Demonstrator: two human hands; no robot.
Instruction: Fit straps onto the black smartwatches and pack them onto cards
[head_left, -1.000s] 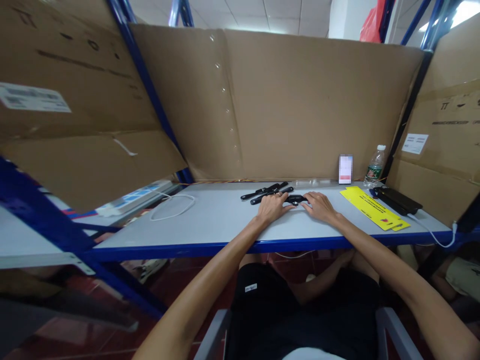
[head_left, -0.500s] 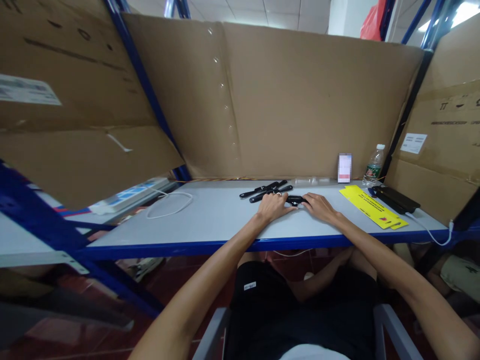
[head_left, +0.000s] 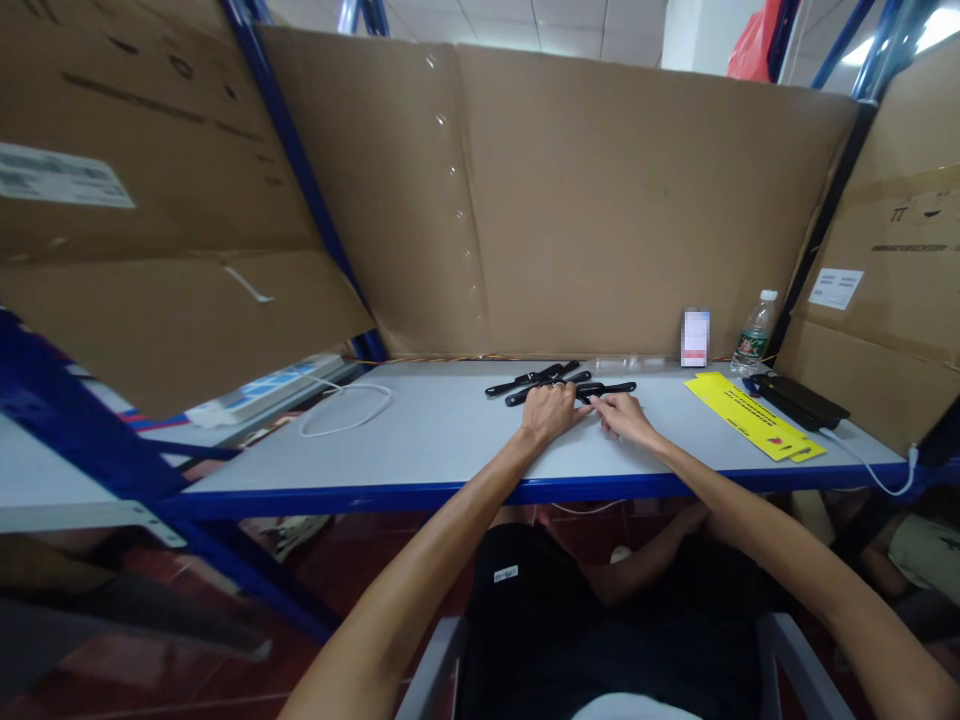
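Several slim black items (head_left: 534,378) lie crossed in a pile on the grey tabletop. Just right of the pile, a long black item (head_left: 616,387) lies roughly sideways, its right end sticking out past my fingers. My left hand (head_left: 551,410), with a ring on one finger, is wrapped over this item's left part. My right hand (head_left: 624,415) is closed, its fingertips touching the item's near edge close to my left thumb. The part of the item under my left hand is hidden.
A phone (head_left: 695,338) and a water bottle (head_left: 754,333) stand at the back right. Yellow cards (head_left: 750,415) and a black device (head_left: 801,398) with a white cable lie nearer. A white cable loop (head_left: 345,410) rests left. Cardboard (head_left: 600,200) walls the back.
My right hand has drawn back from the black item's right side toward my left thumb, its fingers more curled. The item's right end is now uncovered. The view has shifted slightly.
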